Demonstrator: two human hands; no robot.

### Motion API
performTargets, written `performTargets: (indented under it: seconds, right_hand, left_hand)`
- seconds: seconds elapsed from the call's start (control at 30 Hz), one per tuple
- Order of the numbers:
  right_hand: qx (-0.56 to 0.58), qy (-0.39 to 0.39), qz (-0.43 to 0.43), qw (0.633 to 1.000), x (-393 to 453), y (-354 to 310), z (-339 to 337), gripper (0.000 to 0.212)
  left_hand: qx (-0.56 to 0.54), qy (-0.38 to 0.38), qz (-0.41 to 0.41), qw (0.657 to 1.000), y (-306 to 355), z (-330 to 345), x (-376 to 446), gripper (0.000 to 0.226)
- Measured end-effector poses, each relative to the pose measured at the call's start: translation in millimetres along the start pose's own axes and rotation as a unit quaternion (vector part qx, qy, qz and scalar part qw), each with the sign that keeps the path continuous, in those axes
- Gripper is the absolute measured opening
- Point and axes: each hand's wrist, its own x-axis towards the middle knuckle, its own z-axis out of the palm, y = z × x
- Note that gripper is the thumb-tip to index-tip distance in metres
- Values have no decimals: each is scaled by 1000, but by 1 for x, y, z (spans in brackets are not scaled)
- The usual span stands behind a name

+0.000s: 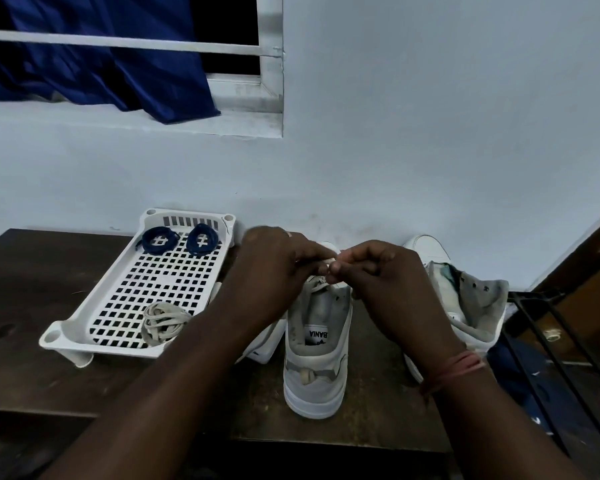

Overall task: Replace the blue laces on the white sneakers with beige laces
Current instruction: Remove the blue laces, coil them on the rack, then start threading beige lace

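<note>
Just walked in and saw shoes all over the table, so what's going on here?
A person is relacing white sneakers. The left hand and right hand pinch a beige lace over the front eyelets of the middle sneaker. The right-side sneaker stands unlaced. In the white perforated tray lie two coiled blue laces and a bundled beige lace.

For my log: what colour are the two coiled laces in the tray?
Dark blue, head view.
</note>
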Motion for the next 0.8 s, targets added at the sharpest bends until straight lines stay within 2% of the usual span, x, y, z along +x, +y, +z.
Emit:
performTargets:
  seconds: [0.03, 0.17, 0.23, 0.3, 0.33, 0.4, 0.47, 0.53, 0.63, 0.7, 0.8]
  right_hand:
    - [8, 8, 10, 1000, 0, 0, -1, 6]
    - [-11, 11, 9, 1000, 1, 4, -2, 14]
    - [-32, 3, 9, 999, 1, 5, 3, 24]
    - [-38, 6, 7, 999, -1, 6, 7, 24]
    - [-34, 14, 7, 999, -1, 7, 8, 19]
    - [-28, 36, 16, 999, -1, 7, 10, 7]
    - [-35, 66, 34, 997, -1, 9, 9, 9]
    - [-63, 68, 81, 992, -2, 9, 8, 21]
    - [-32, -21, 213, 976, -7, 10, 12, 42]
    - [11, -30, 256, 966, -9, 15, 15, 40]
    - [14, -16, 299, 954, -5, 19, 13, 19]
  left_hand:
    - [26, 26, 2, 999, -4, 0, 0, 19]
    - [33, 100, -87, 991, -11, 0, -1, 18]
    - [72, 66, -100, 990, -9, 3, -4, 29]
    - [78, 1, -77, 994, -3, 5, -5, 46]
    - [60, -16, -58, 996, 0, 6, -5, 45]
    - [5, -12, -36, 999, 4, 9, -3, 29]
    - [-28, 19, -64, 997, 5, 12, -1, 21]
    - [-27, 40, -98, 994, 8, 14, -1, 18]
    - [-29, 20, -158, 987, 11, 20, -1, 10]
    - [1, -15, -177, 984, 13, 25, -3, 10]
    - [88, -63, -162, 981, 13, 33, -9, 16]
